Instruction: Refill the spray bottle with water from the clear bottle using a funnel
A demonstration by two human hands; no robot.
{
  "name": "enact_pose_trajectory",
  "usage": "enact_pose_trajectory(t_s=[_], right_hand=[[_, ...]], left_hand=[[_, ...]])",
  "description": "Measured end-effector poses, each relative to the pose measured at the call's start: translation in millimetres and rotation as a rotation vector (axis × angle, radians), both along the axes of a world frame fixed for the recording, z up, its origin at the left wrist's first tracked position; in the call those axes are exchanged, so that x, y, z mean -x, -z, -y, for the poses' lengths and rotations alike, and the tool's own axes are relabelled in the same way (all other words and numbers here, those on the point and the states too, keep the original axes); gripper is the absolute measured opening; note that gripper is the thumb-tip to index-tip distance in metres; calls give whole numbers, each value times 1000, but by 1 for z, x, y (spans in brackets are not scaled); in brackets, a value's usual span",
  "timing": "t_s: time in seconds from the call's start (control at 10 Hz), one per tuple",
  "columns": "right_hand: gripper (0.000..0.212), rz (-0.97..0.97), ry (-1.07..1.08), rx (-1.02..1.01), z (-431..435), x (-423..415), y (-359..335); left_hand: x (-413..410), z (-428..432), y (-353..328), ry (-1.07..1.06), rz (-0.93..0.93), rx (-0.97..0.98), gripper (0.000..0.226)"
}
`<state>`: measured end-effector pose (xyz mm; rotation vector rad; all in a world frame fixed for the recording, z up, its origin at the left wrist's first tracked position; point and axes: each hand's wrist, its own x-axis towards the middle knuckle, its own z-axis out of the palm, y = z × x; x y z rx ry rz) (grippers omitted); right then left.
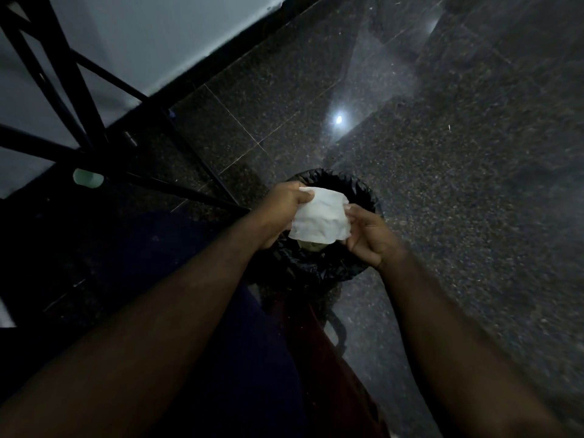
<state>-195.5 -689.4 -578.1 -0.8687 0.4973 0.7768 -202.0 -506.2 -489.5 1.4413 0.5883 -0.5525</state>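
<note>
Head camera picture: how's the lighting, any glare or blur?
Head view: dim overall, forearms and lap nearly lost in shadow; the white tissue, pinched by left hand and right hand above the black-lined bin, is the brightest thing; a round glare spot sits on the polished floor; the floor toward the right edge is smeared with blur.

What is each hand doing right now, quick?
The left hand grips one edge of the tissue, above the bin.
The right hand pinches the tissue's other edge.
</note>
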Motion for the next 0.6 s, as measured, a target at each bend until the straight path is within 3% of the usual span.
enact_pose_trajectory(t_s=[0.1,0.2,0.4,0.5,0.6], right_hand=[[23,-33,125,25,7,-5,5],[17,28,88,264,10,-4,12],[17,86,-41,508,8,-2,17],[27,68,-40,616,8,-8,26],[46,71,-69,851,12,-12,29]], left_hand=[[0,-6,13,47,-59,-207,15],[-1,-11,28,40,-99,-292,15],[-4,-3,45,136,-118,-366,13],[-9,-7,52,197,-83,-490,38],[-9,-15,49,282,-115,-697,59]])
